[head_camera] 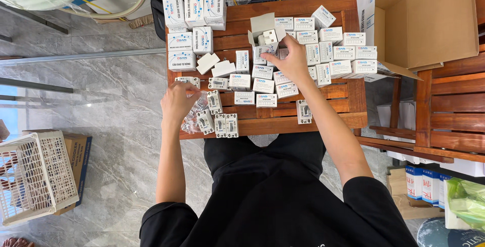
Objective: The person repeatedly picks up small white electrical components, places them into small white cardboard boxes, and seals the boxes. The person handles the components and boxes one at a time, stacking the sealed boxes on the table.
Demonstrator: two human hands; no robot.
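Observation:
A low wooden slatted table (333, 118) carries many small white boxes (262, 71) with blue print and several loose white switch units (226, 125). My left hand (178, 100) rests at the table's left edge, fingers curled over clear plastic bags (193, 118) and touching a switch unit (188, 81). My right hand (290, 60) reaches to the table's middle, fingertips pinching at a small white box (262, 54) below an opened box (264, 30) with a switch inside.
Larger white boxes (194, 27) stand stacked at the table's back left. An open cardboard carton (424, 22) sits at the right. A white plastic basket (35, 173) stands on the marble floor at left. A wooden bench (449, 110) is on the right.

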